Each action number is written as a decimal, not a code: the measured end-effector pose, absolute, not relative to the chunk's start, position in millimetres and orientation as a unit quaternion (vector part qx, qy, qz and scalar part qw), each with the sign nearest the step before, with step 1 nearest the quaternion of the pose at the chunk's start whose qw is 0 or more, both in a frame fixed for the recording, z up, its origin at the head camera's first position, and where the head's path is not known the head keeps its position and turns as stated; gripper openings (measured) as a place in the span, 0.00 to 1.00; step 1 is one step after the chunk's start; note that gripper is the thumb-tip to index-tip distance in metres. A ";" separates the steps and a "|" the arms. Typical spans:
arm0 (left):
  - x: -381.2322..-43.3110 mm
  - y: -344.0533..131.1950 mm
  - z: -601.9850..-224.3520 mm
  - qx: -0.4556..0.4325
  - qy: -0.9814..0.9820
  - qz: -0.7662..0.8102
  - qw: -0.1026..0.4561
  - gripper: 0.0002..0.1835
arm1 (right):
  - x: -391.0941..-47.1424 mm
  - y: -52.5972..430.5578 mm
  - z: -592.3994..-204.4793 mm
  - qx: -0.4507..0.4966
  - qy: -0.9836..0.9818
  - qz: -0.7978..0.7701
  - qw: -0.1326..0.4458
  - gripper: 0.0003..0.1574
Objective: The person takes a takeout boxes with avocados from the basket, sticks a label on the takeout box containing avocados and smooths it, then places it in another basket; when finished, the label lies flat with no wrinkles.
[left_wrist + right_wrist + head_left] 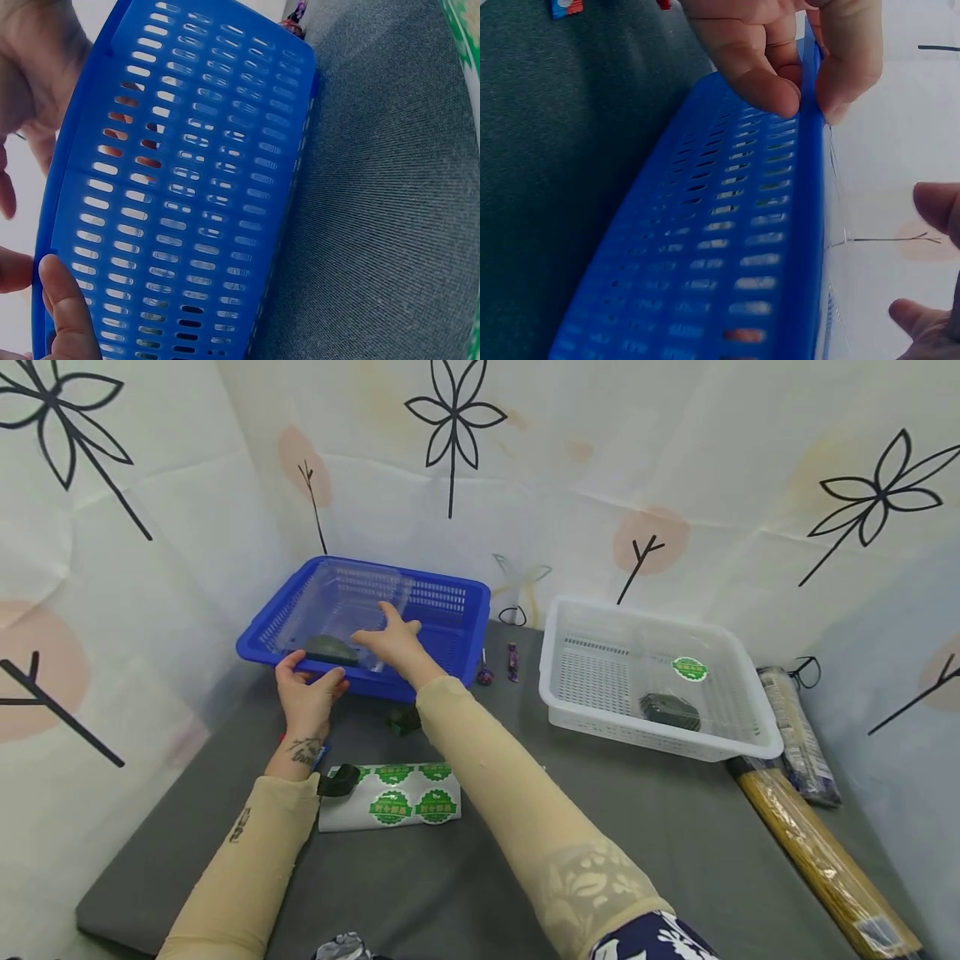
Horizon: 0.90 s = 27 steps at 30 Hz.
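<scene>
My left hand [307,697] grips the near-left rim of a blue plastic basket [465,587]; in the left wrist view its fingers [66,296] lie over that rim. Inside the basket sits a clear plastic container [333,583], with a dark green rounded object [330,649] at its near end. Over the container hovers my right hand [393,643], fingers spread and nothing held. Whether it touches the plastic I cannot tell. The right wrist view shows the left thumb and fingers pinching the rim, with right fingertips [911,315] apart from it.
A white basket [551,693] at the right holds a clear container with a green sticker [689,669] and a dark wrapped block [670,712]. Beside it lie a long yellow-brown package [817,860] and another packet [798,735]. Nearer lies a sticker sheet [352,814]; small candies [513,662] lie between the baskets.
</scene>
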<state>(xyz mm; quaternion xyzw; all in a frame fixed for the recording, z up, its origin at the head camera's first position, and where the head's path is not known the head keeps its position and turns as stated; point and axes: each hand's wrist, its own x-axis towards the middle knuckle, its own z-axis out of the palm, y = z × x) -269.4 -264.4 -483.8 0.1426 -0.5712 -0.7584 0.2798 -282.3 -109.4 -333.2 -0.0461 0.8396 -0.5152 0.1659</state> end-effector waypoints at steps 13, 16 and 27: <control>-267.5 -249.5 -483.4 0.128 -0.560 -0.768 0.283 0.42 | -293.7 -118.5 -344.9 -0.028 0.867 -0.458 0.193 0.46; -267.3 -249.8 -485.2 0.131 -0.564 -0.764 0.285 0.42 | -295.7 -121.1 -346.7 -0.029 0.866 -0.463 0.185 0.45; -261.0 -256.2 -477.2 0.141 -0.566 -0.759 0.289 0.43 | -299.5 -126.8 -344.4 -0.034 0.828 -0.536 0.159 0.44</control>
